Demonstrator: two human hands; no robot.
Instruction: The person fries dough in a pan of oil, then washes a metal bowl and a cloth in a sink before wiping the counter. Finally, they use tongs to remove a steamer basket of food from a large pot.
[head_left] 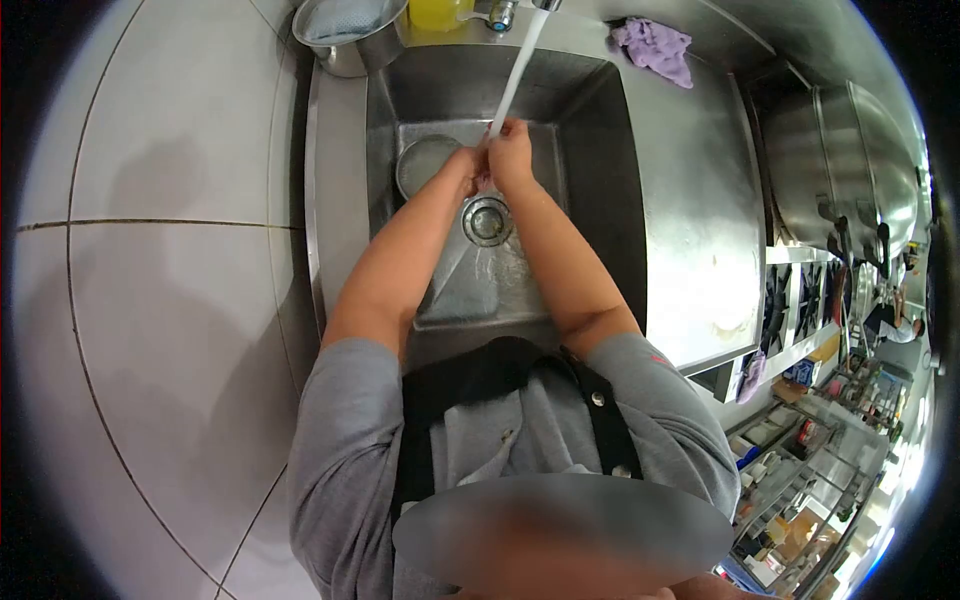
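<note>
The left hand (464,168) and right hand (511,156) meet under the water stream (518,75) (whether either grips anything is hidden); a round metal dish (422,163) lies just left of them in the sink (600,190).

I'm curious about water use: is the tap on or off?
On: water streams from the tap down toward the right hand.
</note>
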